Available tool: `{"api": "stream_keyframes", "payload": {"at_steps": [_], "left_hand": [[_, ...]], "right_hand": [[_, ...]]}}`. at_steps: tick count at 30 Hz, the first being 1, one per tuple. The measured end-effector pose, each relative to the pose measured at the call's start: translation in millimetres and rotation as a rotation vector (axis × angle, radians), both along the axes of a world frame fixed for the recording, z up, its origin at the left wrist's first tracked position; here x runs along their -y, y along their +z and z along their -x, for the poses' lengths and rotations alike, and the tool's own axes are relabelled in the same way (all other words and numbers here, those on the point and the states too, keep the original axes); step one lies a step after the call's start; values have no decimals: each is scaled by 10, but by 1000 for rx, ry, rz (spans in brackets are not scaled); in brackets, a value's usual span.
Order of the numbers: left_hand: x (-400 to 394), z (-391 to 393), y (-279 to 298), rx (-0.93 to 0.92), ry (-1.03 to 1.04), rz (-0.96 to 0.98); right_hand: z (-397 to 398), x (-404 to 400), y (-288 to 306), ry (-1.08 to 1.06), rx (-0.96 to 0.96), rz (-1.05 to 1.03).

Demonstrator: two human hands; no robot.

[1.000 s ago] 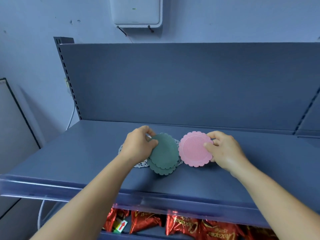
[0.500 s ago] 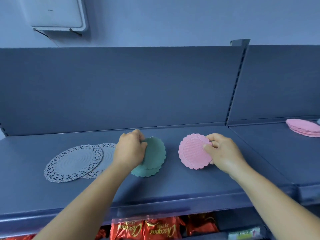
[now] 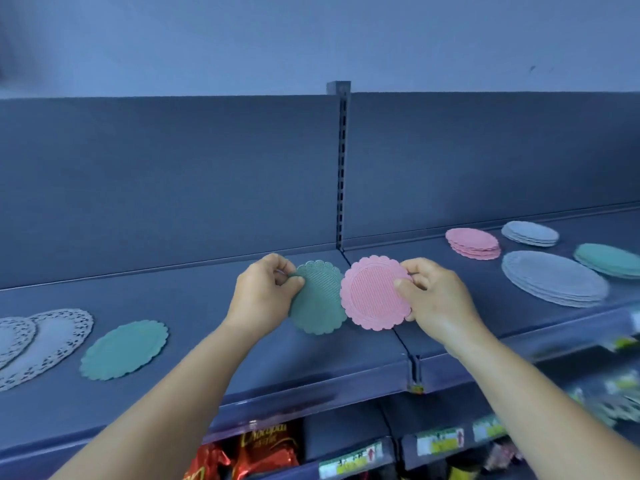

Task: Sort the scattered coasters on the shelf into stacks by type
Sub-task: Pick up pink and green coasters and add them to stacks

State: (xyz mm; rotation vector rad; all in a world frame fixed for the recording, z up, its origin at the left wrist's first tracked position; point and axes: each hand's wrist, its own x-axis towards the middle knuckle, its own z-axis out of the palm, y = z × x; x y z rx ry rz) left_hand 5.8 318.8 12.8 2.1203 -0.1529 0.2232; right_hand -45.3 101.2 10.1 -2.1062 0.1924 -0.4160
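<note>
**Two scalloped coasters held up over the shelf joint**

At the centre of the frame the left hand pinches a dark green round scalloped coaster by its left edge, thumb on the face and fingers behind. Just to its right, the right hand grasps a pink round scalloped coaster by its right edge in the same way. The pink one overlaps the green one's right edge, and both are tilted up above the dark blue metal shelf, over the joint between two shelf sections.

In the lower left of the frame a second green scalloped coaster lies flat on the shelf, with two grey lace-edged doilies overlapping beside it at the left edge.

On the right section sit sorted piles: a pink stack, a small grey stack behind, a large grey stack nearer the front, and a green stack at the right edge.

Red foil snack packets show on the level below, at the bottom of the frame.
</note>
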Motion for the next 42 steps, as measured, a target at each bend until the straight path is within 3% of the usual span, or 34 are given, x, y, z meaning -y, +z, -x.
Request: {"api": "stream_keyframes", "payload": {"at_steps": [11,30,36,42], "left_hand": [[1528,-139,-18,-47,-196,40],[3592,-1104,-105,-67,-540,64],[4009,-1296,-125,-47,-474,64],[3923,-1560,48,73,-129,42]], "right_hand": [[193,1383,-103,-192,7,-38],[-240,3061,-203,-534,10,-78],[-455,3531,-206,-462,-10,-82],[-1056,3746,-83,-271,-33,-12]]}}
